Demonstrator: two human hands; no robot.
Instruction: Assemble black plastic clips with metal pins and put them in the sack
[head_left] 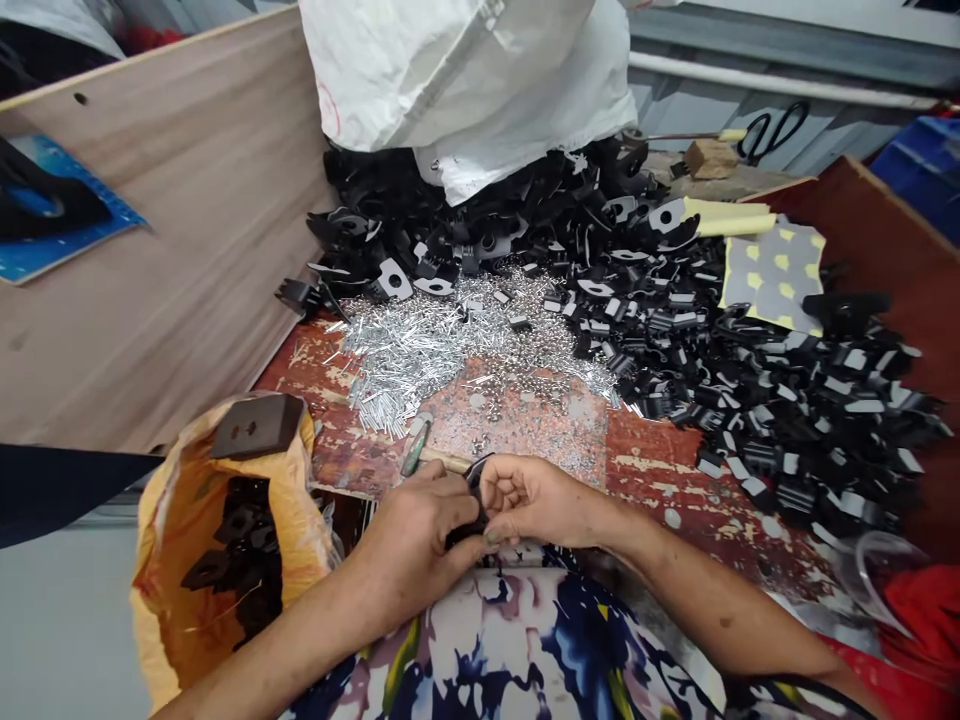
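Close to my body, at the table's near edge, my left hand (424,525) is closed around a black plastic clip (469,530), most of it hidden by the fingers. My right hand (529,500) meets it from the other side, fingers curled and thumb pressed against the same clip. Whether a small pin or spring is also between the fingertips cannot be made out. Just beyond the hands lies a small hammer (446,459) with a wooden handle. Thin metal pins (401,365) and small springs (536,345) are heaped farther back on the table.
Black clip parts (660,330) pile up at the back and right, below a white sack (472,80). A yellow bag (161,560) with black pieces stands at left, a dark block (259,425) on its rim. Wooden boards (172,230) wall the left side; scissors (772,135) lie far back.
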